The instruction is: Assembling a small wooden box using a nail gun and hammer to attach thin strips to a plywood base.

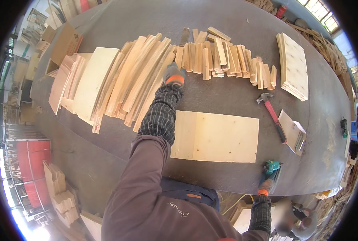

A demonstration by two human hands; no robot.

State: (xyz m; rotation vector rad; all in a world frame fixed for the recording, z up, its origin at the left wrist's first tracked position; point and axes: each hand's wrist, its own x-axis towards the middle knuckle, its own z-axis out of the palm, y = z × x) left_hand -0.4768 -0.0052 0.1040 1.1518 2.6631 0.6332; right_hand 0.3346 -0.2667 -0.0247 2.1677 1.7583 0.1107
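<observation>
My left hand, in a grey work glove with an orange cuff, reaches out to the far side. Its fingers and thumb close about the near end of a short wood strip, at the left end of a row of short strips; the grip is partly hidden. Close to the table's front edge, my right hand, gloved as well, is wrapped round a green nail gun. Between the hands a rectangular wooden panel lies flat, with a seam near its left end.
Long wood strips and pale boards lie to the left. A red-handled hammer rests beside a notepad. Stacked panels sit at the far right. Another person is at the lower right. A cardboard box stands far left.
</observation>
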